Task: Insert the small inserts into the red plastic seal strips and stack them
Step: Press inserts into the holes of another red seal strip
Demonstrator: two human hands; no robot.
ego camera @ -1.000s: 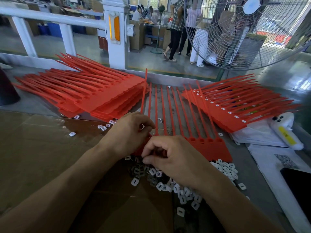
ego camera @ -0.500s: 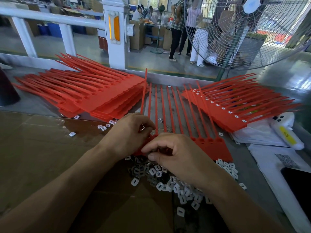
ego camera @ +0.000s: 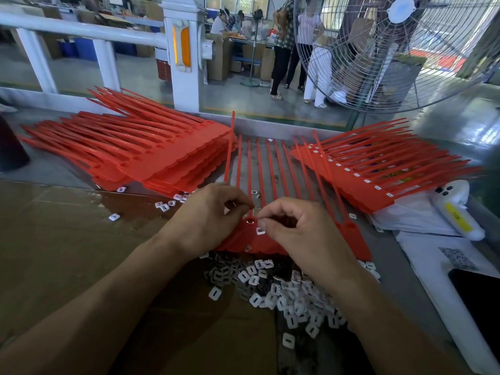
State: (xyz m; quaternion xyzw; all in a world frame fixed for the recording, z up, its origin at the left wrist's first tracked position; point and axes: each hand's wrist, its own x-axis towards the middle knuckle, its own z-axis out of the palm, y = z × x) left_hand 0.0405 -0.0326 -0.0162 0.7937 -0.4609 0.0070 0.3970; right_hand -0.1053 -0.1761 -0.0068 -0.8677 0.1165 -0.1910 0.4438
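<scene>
Red seal strip comb [ego camera: 273,169] mid-bench — left hand [ego camera: 208,215] grips its head, right hand [ego camera: 300,228] pinches a white insert [ego camera: 260,231].

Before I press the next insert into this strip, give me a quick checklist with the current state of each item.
1. Strip sheet lying flat between the stacks: ok.
2. Left hand holding down its near end: ok.
3. Right hand has an insert pinched at the fingertips: ok.
4. Insert already in the socket fully seated: cannot tell.
5. Loose inserts piled within reach: ok.
6. Finished stack on the right has room on top: ok.
</scene>
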